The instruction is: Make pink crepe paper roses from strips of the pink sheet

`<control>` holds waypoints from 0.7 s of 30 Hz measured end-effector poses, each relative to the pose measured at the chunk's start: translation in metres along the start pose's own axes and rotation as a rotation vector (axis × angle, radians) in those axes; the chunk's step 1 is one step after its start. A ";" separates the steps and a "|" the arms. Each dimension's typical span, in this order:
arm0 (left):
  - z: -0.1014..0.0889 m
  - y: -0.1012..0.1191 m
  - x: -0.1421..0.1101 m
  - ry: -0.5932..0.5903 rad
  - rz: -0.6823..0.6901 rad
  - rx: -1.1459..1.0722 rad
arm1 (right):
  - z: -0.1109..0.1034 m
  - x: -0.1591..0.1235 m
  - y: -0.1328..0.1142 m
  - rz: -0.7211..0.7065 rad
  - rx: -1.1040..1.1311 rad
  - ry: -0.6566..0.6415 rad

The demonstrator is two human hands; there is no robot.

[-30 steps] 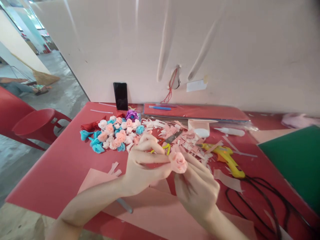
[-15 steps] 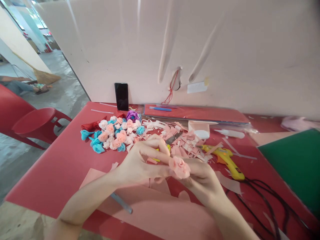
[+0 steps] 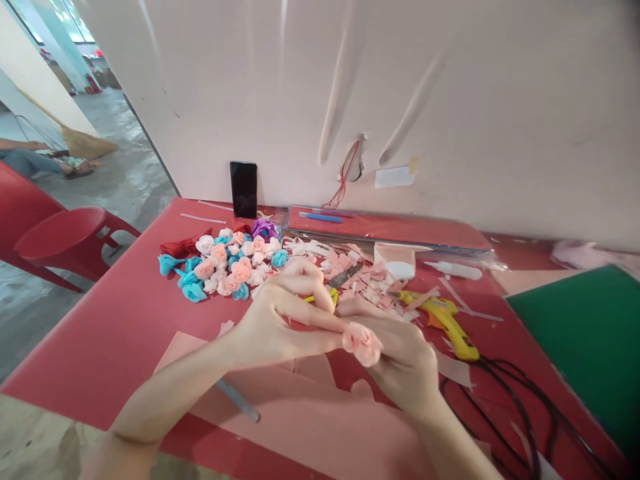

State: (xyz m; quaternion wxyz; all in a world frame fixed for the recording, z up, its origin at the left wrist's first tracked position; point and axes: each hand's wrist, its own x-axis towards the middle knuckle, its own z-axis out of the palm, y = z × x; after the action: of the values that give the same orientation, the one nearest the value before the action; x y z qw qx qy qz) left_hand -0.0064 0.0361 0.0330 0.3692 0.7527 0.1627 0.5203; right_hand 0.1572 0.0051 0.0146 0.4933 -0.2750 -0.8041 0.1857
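Note:
A small pink paper rose is held between both hands, above the pink paper sheet. The thumb and forefinger of my left hand pinch it from the left. My right hand closes on it from behind and the right, its fingertips partly hidden. Yellow-handled scissors lie beyond the hands among cut pink paper scraps. Left of them is a cluster of finished paper roses in pink, white, blue and purple. A yellow glue gun rests to the right of my right hand.
Pink paper and a grey pen-like stick lie in front on the red table. A phone leans on the back panel. Black cables and a green board are right. A red chair stands left.
The right hand has turned so more of its back shows, and the rose has shifted slightly right and down. Both hands still hold it. The whole view has moved a little.

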 end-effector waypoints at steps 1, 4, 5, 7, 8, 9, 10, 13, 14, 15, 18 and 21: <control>0.000 0.000 0.000 -0.002 0.018 0.020 | 0.000 -0.001 0.000 -0.021 -0.031 0.011; 0.000 -0.001 0.001 -0.013 0.013 0.038 | -0.001 -0.002 0.001 -0.037 -0.072 0.041; 0.000 -0.001 0.001 -0.014 0.007 0.035 | 0.000 -0.003 0.001 -0.033 -0.081 0.050; 0.002 -0.002 0.001 -0.002 -0.005 0.030 | 0.002 -0.003 0.000 -0.016 -0.104 0.076; 0.003 -0.002 0.001 0.006 -0.018 0.029 | 0.004 -0.003 0.000 -0.006 -0.115 0.093; 0.003 -0.003 0.001 0.014 -0.037 0.028 | 0.005 -0.002 -0.001 0.007 -0.127 0.113; 0.004 -0.003 0.001 0.015 -0.063 0.030 | 0.006 -0.002 -0.002 0.019 -0.140 0.136; 0.001 0.000 0.004 -0.043 -0.159 0.085 | 0.007 -0.001 -0.004 0.053 -0.184 0.197; 0.000 0.002 0.005 -0.072 -0.192 0.125 | 0.006 0.000 -0.005 0.067 -0.203 0.214; -0.002 0.003 0.005 -0.096 -0.225 0.176 | 0.004 0.000 -0.006 0.084 -0.224 0.226; -0.008 0.000 -0.001 -0.186 -0.325 0.387 | -0.005 0.001 -0.009 0.154 -0.295 0.237; -0.009 -0.014 -0.026 -0.445 -0.398 0.592 | -0.013 0.001 -0.011 0.203 -0.357 0.219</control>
State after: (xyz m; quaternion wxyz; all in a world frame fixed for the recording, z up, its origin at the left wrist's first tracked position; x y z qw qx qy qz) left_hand -0.0231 0.0329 0.0078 0.2565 0.8743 0.3634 0.1943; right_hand 0.1657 -0.0026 0.0275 0.5000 -0.4558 -0.7340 0.0581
